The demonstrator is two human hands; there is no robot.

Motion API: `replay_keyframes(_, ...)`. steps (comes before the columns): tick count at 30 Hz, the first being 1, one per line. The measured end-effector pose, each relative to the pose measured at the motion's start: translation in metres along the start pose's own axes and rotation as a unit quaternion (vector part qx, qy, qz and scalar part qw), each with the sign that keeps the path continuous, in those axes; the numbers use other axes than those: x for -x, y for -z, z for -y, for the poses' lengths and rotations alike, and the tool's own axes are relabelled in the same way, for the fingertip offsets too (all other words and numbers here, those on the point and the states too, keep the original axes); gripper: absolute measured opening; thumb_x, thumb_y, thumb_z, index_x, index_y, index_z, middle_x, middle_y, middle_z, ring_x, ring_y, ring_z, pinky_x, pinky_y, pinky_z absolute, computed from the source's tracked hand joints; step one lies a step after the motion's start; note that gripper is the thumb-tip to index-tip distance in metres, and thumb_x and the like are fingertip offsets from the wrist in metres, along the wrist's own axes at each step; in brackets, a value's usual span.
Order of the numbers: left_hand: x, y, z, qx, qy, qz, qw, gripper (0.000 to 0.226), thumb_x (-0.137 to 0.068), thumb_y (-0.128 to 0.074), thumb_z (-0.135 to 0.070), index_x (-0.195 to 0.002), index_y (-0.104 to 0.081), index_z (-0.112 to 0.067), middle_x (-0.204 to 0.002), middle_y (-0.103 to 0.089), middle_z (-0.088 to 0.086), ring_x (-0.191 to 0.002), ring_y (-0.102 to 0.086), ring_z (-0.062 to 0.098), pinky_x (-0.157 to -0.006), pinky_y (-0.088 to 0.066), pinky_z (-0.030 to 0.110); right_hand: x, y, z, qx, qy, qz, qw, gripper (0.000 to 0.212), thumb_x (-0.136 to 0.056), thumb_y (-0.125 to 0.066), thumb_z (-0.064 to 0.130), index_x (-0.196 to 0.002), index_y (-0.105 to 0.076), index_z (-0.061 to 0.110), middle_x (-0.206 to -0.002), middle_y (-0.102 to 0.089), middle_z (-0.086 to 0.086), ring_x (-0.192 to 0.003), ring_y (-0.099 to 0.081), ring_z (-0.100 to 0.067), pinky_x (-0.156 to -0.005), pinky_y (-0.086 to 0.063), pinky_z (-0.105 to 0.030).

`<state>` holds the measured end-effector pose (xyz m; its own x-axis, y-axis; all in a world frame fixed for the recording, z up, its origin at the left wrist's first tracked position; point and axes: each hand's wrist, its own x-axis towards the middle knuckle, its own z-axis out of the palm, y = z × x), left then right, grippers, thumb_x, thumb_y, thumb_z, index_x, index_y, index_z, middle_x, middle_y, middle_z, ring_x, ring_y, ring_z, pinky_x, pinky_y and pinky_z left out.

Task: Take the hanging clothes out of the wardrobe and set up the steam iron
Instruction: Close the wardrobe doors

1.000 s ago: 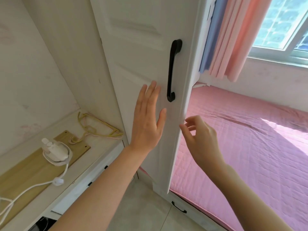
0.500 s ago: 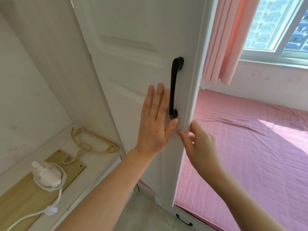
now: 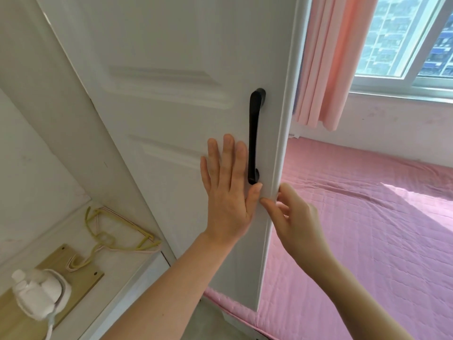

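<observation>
Left hand (image 3: 228,192) flat on door (image 3: 171,106) (by handle (image 3: 255,133)); right hand (image 3: 294,224) pinches edge.

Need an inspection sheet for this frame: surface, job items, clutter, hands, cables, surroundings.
Surface: white ledge at lower left, carrying a wooden board.
Job's things: white wardrobe door with black handle; white iron on the board; clothes not in view.
Clutter: yellow and pink hangers lying on the ledge.
Grippers: left hand flat on the door beside the handle; right hand pinches the door's edge.
Cables: white cord loops round the iron and leaves at the bottom edge.
Surroundings: pink bed, pink curtain, window.
</observation>
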<state>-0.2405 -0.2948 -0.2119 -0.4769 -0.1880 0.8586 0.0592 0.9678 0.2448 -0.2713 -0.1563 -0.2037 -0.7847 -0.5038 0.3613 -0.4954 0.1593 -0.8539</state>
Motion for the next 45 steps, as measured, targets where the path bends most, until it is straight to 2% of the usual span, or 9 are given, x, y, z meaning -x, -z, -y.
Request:
replay_keyframes(7, -0.028, -0.051, 0.006, -0.072, 0.034, -0.018, 0.997, 0.06, -0.101, -0.019, -0.044, -0.151, 0.007, -0.025, -0.159, 0.013, -0.007, -0.147, 0.006, 0.03, -0.116, -0.006, 0.057, -0.066, 0.019, -0.04, -0.015, 0.026, 0.052, 0.998, 0.035, -0.093, -0.052, 0.043, -0.09, -0.048, 0.008, -0.085, -0.061, -0.025, -0.075, -0.059, -0.042, -0.063, -0.049, -0.059)
replay_keyframes(12, -0.043, -0.078, 0.019, -0.13, 0.05, -0.021, 0.99, 0.06, -0.101, -0.022, -0.045, -0.152, 0.005, -0.027, -0.16, 0.011, -0.008, -0.147, 0.006, 0.028, -0.116, -0.003, 0.055, -0.111, 0.026, -0.063, -0.028, 0.045, 0.093, 0.994, 0.035, -0.092, -0.052, 0.043, -0.096, -0.051, 0.008, -0.086, -0.062, -0.02, -0.077, -0.059, -0.04, -0.067, -0.05, -0.055)
replay_keyframes(21, -0.069, -0.101, 0.045, -0.262, 0.057, 0.016, 0.963, 0.063, -0.1, -0.033, -0.04, -0.152, 0.003, -0.03, -0.16, 0.012, -0.01, -0.148, 0.005, 0.022, -0.114, 0.003, 0.057, -0.182, 0.021, -0.092, -0.081, 0.043, 0.156, 0.983, 0.03, -0.094, -0.053, 0.036, -0.088, -0.045, 0.008, -0.083, -0.058, -0.02, -0.076, -0.056, -0.041, -0.065, -0.051, -0.051)
replay_keyframes(26, -0.081, -0.099, 0.068, -0.363, 0.028, 0.059, 0.929, 0.067, -0.097, -0.045, -0.035, -0.152, -0.008, -0.028, -0.161, -0.005, -0.002, -0.148, -0.005, 0.025, -0.112, -0.004, 0.062, -0.219, 0.012, -0.102, -0.106, 0.035, 0.202, 0.973, 0.018, -0.097, -0.05, 0.025, -0.091, -0.046, 0.009, -0.078, -0.063, 0.005, -0.07, -0.06, -0.024, -0.064, -0.053, -0.039)
replay_keyframes(31, -0.103, -0.09, 0.088, -0.405, 0.013, 0.103, 0.908, 0.061, -0.096, -0.049, -0.034, -0.15, -0.021, -0.029, -0.16, -0.011, 0.0, -0.147, -0.004, 0.032, -0.112, -0.003, 0.063, -0.258, -0.007, -0.116, -0.106, 0.026, 0.217, 0.97, 0.014, -0.095, -0.051, 0.027, -0.101, -0.047, 0.015, -0.098, -0.064, -0.005, -0.091, -0.062, -0.03, -0.078, -0.053, -0.05)
replay_keyframes(36, -0.12, -0.078, 0.111, -0.424, 0.035, 0.119, 0.897, 0.059, -0.096, -0.049, -0.026, -0.15, -0.025, -0.028, -0.16, -0.012, 0.003, -0.148, -0.006, 0.028, -0.112, -0.004, 0.06, -0.295, -0.027, -0.123, -0.099, 0.018, 0.224, 0.969, 0.021, -0.09, -0.057, 0.027, -0.094, -0.044, 0.01, -0.093, -0.056, -0.018, -0.082, -0.053, -0.035, -0.066, -0.043, -0.034)
replay_keyframes(38, -0.125, -0.072, 0.123, -0.445, 0.029, 0.13, 0.886, 0.059, -0.095, -0.049, -0.024, -0.15, -0.027, -0.027, -0.16, -0.014, 0.002, -0.148, -0.008, 0.026, -0.112, -0.007, 0.061, -0.307, -0.037, -0.125, -0.096, 0.013, 0.219, 0.971, 0.024, -0.089, -0.06, 0.028, -0.093, -0.044, 0.011, -0.09, -0.054, -0.02, -0.078, -0.05, -0.033, -0.065, -0.042, -0.034)
replay_keyframes(42, -0.134, -0.061, 0.143, -0.479, 0.023, 0.137, 0.867, 0.056, -0.095, -0.046, -0.021, -0.149, -0.03, -0.026, -0.159, -0.017, 0.0, -0.147, -0.012, 0.023, -0.112, -0.006, 0.06, -0.326, -0.056, -0.127, -0.096, 0.001, 0.205, 0.974, 0.028, -0.091, -0.059, 0.034, -0.112, -0.049, 0.018, -0.103, -0.062, -0.003, -0.092, -0.059, -0.022, -0.08, -0.053, -0.039)
replay_keyframes(45, -0.139, -0.057, 0.155, -0.493, 0.019, 0.14, 0.859, 0.055, -0.096, -0.043, -0.02, -0.149, -0.029, -0.026, -0.159, -0.016, -0.001, -0.148, -0.011, 0.022, -0.113, -0.004, 0.059, -0.336, -0.07, -0.123, -0.088, 0.0, 0.192, 0.977, 0.036, -0.092, -0.06, 0.029, -0.122, -0.047, 0.016, -0.11, -0.061, 0.0, -0.101, -0.059, -0.021, -0.088, -0.051, -0.039)
